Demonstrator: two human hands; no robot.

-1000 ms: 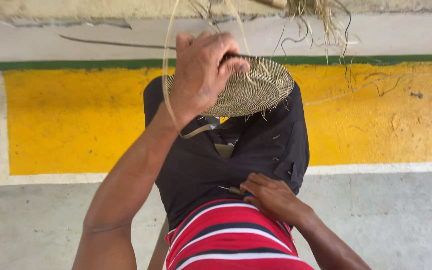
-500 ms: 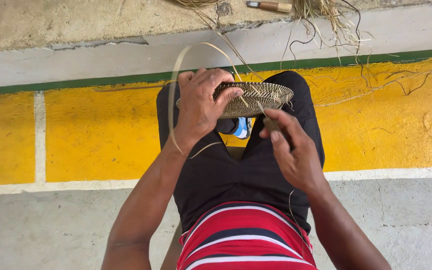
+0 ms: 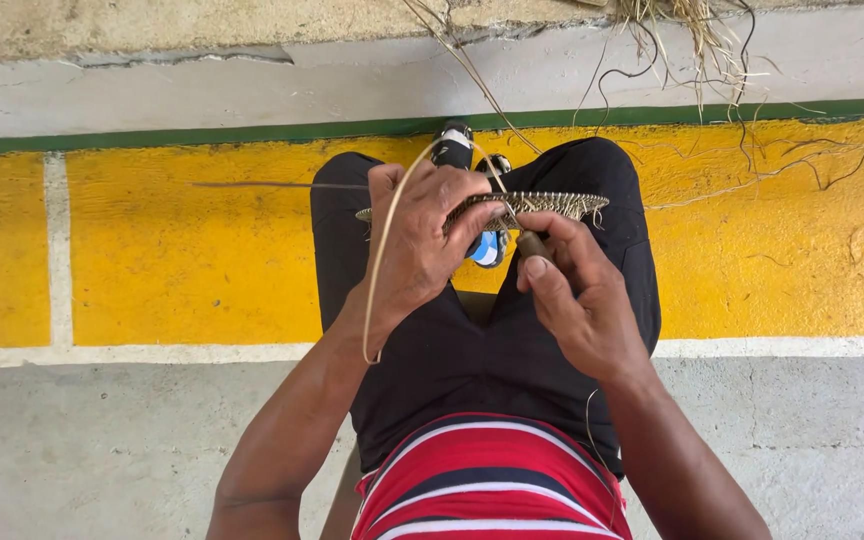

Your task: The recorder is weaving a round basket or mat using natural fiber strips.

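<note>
Single head view, steeply downward, close over lap (image 3: 472,360)

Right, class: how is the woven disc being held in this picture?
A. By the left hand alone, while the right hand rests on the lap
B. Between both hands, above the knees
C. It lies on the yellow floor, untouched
B: the left hand grips the woven disc from above while the right hand meets its edge with a small brown-handled tool, over the knees.

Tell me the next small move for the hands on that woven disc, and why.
Probably push the tool a little further into the woven disc at its near edge. The right hand holds a brown-handled tool with its tip at that edge, the left hand grips the disc edge-on, and a loose pale strand loops over the left wrist, not yet threaded.
</note>
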